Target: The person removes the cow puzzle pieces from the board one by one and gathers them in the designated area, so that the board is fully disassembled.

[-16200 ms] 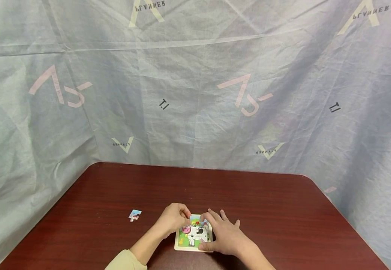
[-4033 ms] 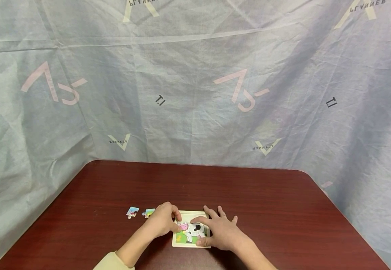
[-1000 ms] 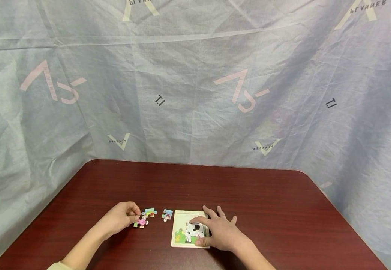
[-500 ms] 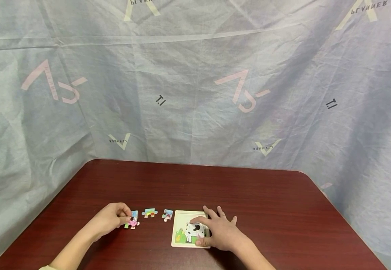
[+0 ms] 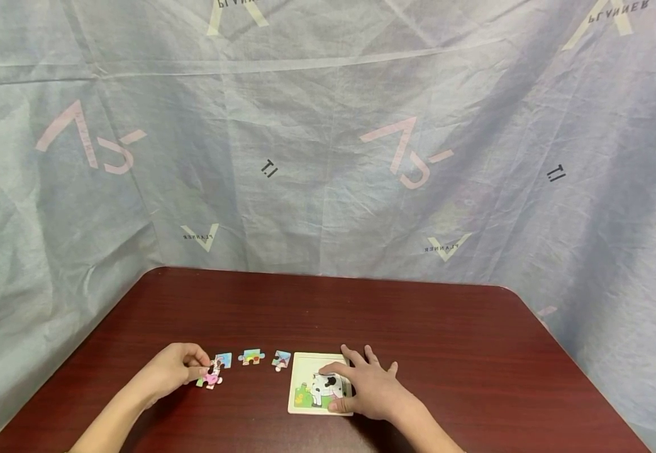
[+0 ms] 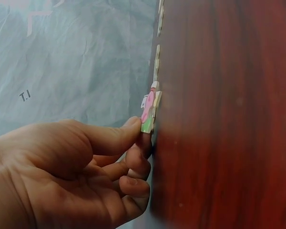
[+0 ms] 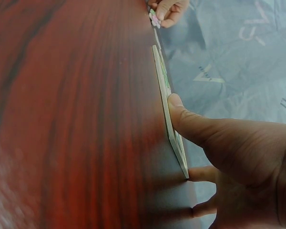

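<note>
In the head view my left hand [image 5: 169, 371] pinches a pink cow-face jigsaw piece [image 5: 211, 379] between thumb and fingers, low over the table. The left wrist view shows this jigsaw piece [image 6: 148, 107] edge-on at the thumb tip. My right hand [image 5: 374, 389] rests at the right side of a square wooden puzzle board [image 5: 304, 366], thumb on its near part and index finger over the cow pieces [image 5: 323, 389]. Its other fingers spread beyond the board onto the table. Bare wood shows along the board's top and at its upper left.
Three loose pieces lie in a row left of the board: a blue one [image 5: 224, 360] just behind the held piece, a green-and-blue one [image 5: 251, 357], and another blue one [image 5: 281, 360] near the board's corner. The dark red table [image 5: 418, 327] meets a grey cloth backdrop [image 5: 328, 189].
The cow-face piece, in the board 4 s ago, has been lifted out and carried left in my left hand. The upper pieces came out earlier. My right hand has stayed at the board.
</note>
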A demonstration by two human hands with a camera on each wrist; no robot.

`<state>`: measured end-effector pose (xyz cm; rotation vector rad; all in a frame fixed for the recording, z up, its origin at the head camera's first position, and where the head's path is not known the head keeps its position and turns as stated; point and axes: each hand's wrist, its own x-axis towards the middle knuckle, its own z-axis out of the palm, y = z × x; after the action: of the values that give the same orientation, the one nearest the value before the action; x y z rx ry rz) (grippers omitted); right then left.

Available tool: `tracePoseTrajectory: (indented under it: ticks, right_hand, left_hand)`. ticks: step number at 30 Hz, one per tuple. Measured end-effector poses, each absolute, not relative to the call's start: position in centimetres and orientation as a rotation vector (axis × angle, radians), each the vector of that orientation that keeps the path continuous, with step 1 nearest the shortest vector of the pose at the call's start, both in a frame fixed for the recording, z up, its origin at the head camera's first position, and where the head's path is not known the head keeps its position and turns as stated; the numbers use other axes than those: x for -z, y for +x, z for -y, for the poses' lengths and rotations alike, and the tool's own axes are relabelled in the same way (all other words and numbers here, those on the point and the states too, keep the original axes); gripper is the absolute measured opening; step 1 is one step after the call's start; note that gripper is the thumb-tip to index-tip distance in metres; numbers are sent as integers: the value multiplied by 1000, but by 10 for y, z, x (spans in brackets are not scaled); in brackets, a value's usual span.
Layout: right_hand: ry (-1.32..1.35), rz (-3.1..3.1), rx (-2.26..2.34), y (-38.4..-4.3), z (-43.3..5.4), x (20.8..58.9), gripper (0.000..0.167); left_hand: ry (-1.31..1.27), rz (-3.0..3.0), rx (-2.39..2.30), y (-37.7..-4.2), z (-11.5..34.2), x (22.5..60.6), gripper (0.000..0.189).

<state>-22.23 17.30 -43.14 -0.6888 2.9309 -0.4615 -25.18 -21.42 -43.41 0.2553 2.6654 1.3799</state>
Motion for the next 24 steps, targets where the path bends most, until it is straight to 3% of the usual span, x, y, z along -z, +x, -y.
tracePoseTrajectory:
  ticks: [14,24]
  right_hand:
    - [-663,-2937,557,-221,-175,432,62]
    - [-651,-2911,601,-225,-175,434,51]
  left_hand:
    - [227,-2672,-1388,-251,213,433,11]
    - [176,-2712,-1340,-250,211,430,10]
